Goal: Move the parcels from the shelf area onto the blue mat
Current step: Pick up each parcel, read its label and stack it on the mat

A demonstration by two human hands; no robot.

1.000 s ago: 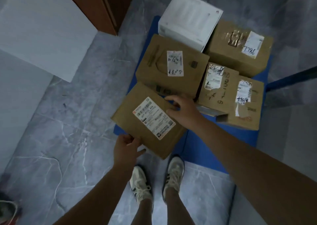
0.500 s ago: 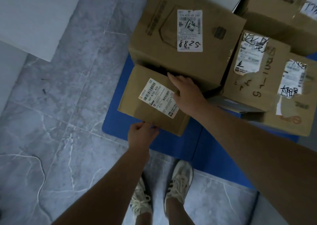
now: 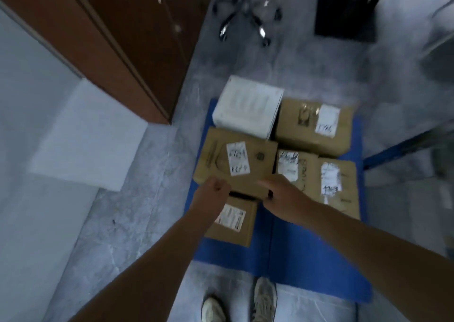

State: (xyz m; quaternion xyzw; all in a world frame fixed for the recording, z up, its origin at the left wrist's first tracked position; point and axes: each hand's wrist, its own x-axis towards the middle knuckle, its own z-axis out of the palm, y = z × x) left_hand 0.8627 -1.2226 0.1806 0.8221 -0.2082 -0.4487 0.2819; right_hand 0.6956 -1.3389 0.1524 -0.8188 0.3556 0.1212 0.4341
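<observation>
A blue mat [image 3: 292,253] lies on the grey floor with several parcels on it. A small brown box with a white label [image 3: 235,223] rests at the mat's near left, free of both hands. Behind it sits a larger brown box [image 3: 245,159], then a white box [image 3: 248,106]. On the right stand two more brown boxes [image 3: 314,127] [image 3: 331,184]. My left hand [image 3: 212,190] hovers above the small box with fingers curled, holding nothing. My right hand [image 3: 280,194] is above the mat, fingers loosely apart and empty. The picture is blurred.
A brown wooden cabinet [image 3: 127,46] stands at the far left beside a white wall corner [image 3: 86,137]. An office chair base [image 3: 245,22] is at the top. A blue metal bar [image 3: 403,147] runs on the right. My shoes [image 3: 262,299] are at the mat's near edge.
Both hands have let go of the small labelled box, which now rests on the mat. The hands have lifted off it, and the camera has pulled back and up.
</observation>
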